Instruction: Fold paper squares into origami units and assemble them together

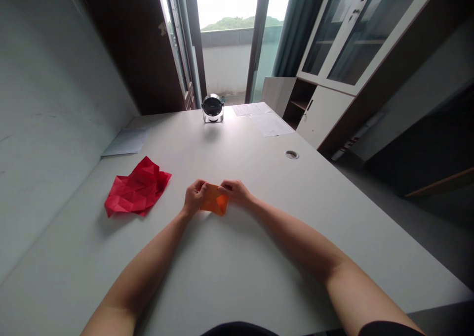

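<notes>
A small folded sheet of orange paper [214,200] is held between my two hands over the middle of the desk. My left hand [194,196] pinches its left edge, thumb on top. At the upper right corner, my right hand [236,190] grips the paper with the fingers bent around it. Creases show on the orange paper, and its right part looks slightly lifted, like a flap. Left of my hands lies a crumpled, creased sheet of red paper [138,188], which neither hand touches.
The white desk [259,276] meets a wall on the left. A round black device on a metal stand [213,108] stands at the far end. White papers [272,125] lie at the far right, a pale folder [126,141] at the left. A cable hole [292,154] opens near the right edge.
</notes>
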### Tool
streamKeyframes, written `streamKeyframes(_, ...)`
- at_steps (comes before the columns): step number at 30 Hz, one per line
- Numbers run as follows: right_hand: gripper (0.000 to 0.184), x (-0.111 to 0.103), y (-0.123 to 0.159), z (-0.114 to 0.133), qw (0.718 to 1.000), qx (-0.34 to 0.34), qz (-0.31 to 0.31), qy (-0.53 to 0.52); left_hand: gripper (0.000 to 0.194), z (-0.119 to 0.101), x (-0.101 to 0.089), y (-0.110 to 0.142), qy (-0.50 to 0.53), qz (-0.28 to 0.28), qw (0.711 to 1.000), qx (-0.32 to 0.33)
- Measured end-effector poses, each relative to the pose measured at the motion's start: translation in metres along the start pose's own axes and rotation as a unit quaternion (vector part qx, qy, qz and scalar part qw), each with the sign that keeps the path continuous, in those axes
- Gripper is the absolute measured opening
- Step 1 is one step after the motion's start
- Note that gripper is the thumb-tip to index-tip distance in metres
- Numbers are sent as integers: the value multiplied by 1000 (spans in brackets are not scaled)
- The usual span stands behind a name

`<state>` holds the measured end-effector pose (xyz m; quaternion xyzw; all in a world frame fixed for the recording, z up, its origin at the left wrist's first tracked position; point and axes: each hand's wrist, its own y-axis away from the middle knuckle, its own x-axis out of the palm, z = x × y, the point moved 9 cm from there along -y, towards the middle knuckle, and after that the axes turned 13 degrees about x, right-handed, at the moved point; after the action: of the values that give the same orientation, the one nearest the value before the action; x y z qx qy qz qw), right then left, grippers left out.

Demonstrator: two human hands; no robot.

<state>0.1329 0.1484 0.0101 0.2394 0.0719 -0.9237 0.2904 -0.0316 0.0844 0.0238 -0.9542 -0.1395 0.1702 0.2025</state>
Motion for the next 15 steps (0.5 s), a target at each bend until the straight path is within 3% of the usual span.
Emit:
streamKeyframes(10,37,0,1,1,999,-11,10,-33,32,-2,6,-1,22,32,999,7)
streamKeyframes(15,37,-1,0,-1,999,-9,3,-44,36,4,3,-1,14,19,1000,3)
